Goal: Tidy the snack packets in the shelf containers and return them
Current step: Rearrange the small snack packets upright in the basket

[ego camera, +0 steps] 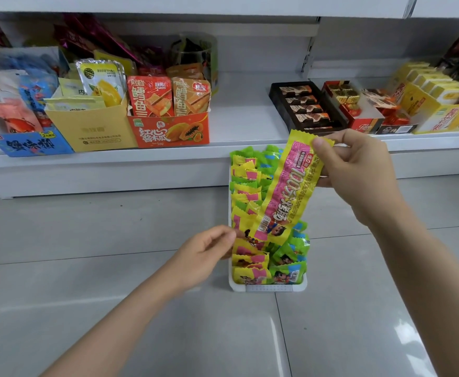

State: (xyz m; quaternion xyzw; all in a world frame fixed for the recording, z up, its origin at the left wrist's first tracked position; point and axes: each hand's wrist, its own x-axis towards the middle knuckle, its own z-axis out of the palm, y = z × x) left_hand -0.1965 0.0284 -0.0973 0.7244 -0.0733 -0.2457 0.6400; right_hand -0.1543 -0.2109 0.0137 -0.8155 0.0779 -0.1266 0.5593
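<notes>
A white plastic container (269,288) stands on the grey floor in front of the bottom shelf, packed with several yellow and green snack packets (250,273). My right hand (356,172) pinches the top end of a long yellow-and-pink snack packet (288,191), which hangs tilted over the container. My left hand (209,251) is at the container's left side, its fingertips pinching the edge of a yellow packet in the row.
The white bottom shelf (239,118) has a bare gap behind the container. To the gap's left stand an orange papaya box (168,131) and a yellow carton (92,126); on its right, a black chocolate tray (304,107) and yellow boxes (437,104).
</notes>
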